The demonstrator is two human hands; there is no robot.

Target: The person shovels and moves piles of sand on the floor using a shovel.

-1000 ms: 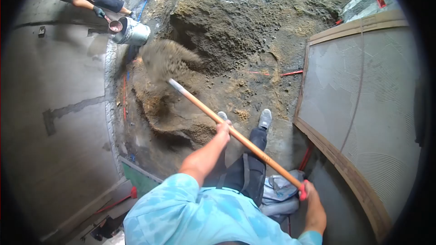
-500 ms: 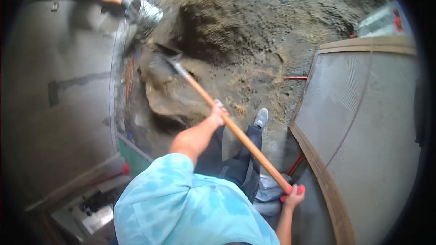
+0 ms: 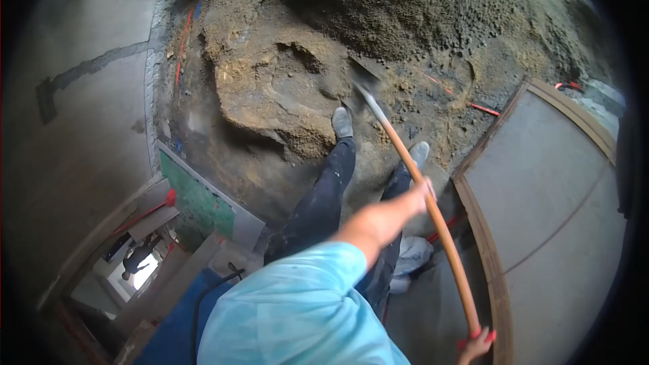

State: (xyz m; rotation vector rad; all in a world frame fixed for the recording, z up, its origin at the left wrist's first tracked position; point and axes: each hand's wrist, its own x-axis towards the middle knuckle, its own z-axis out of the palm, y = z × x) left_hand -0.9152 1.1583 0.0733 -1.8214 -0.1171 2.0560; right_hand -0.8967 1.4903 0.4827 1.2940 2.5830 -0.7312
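Note:
A shovel [image 3: 443, 233] with a long wooden shaft and a red end grip slants across the view. My left hand [image 3: 424, 192] is wrapped around the middle of the shaft, with the arm stretched out. At the lower end, my right hand [image 3: 477, 345] is closed on the red grip. The dark metal blade [image 3: 366, 76], slightly blurred, is at the foot of a mound of brown soil [image 3: 433, 7]; I cannot tell whether it is in the soil or just above it. Both my shoes stand on the dirt behind the blade.
A raised lump of packed earth [image 3: 270, 94] lies left of my feet. On the right leans a grey panel with a wooden frame [image 3: 483, 230]. A red pipe [image 3: 485, 109] pokes out beside it. Through an opening at lower left, a distant person [image 3: 138, 257] is visible.
The shovel has swung right, its blade leaving the left side of the mound. My view has shifted, and the co-worker with a bucket at upper left is out of sight.

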